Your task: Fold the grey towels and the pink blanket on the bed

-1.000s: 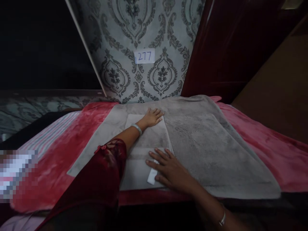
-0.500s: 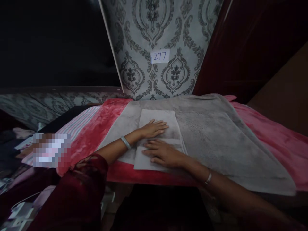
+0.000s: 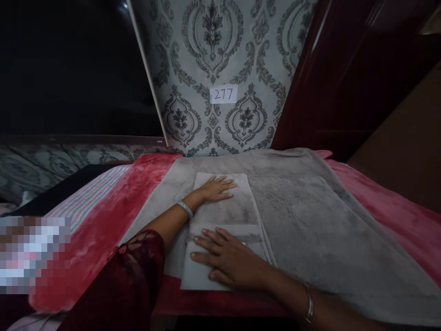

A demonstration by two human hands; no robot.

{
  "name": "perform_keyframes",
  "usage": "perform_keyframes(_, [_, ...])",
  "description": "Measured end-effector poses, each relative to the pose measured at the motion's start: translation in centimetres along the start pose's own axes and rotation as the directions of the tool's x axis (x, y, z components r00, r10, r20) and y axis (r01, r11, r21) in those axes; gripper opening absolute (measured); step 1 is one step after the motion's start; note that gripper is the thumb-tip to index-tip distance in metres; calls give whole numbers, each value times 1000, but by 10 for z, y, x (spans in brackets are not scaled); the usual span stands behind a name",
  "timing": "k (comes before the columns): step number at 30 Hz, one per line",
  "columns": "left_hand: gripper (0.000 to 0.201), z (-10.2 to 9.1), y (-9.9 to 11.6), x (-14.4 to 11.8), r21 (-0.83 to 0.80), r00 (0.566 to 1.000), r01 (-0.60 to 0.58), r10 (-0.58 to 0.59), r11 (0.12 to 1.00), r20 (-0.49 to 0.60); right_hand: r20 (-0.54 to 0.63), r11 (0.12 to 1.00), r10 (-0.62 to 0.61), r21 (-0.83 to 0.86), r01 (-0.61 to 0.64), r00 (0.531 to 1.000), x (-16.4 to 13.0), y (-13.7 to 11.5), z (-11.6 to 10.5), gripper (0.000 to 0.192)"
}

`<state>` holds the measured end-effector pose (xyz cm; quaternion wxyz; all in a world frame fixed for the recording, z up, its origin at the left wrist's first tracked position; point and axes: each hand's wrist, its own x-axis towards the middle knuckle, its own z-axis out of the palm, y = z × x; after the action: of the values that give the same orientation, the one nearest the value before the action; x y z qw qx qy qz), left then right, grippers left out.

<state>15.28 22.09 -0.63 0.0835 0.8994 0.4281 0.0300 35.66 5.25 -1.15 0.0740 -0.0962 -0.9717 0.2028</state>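
Observation:
A pale grey folded towel (image 3: 222,212) lies lengthwise on a larger grey fleece cloth (image 3: 303,225). My left hand (image 3: 216,189) rests flat on the towel's far part, fingers spread to the right. On the near part, below a lighter band across the towel, my right hand (image 3: 232,258) lies palm down with its fingers apart and pointing left. Neither hand grips anything. Several folded layers show along the towel's right edge.
Red blanket (image 3: 103,225) and a striped cloth (image 3: 93,193) spread out on the left, with pink fabric (image 3: 375,195) on the right. A dark screen (image 3: 76,69) stands back left. The patterned wall (image 3: 213,46) bears a paper labelled 277 (image 3: 223,94). A dark red panel (image 3: 320,92) rises at right.
My hands are farther apart on the towel: the right one has slid toward me, while the left stays near the far end. The view has moved closer and tilted up slightly.

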Motion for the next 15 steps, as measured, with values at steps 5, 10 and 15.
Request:
perform_keyframes(5, [61,-7,-22,25,-34,999,17,-15,999,41,-7,1000,8,6,-7,1000,-1,-2,-3,57])
perform_keyframes(10, [58,-10,-36,38,-29,1000,19,-18,999,23,-24,999,24,22,-24,999,-2,-5,-7,54])
perform_keyframes(15, [50,-11,-32,40,95,988,80,-66,992,-142,-27,999,37,4,-36,999,-1,-6,-9,52])
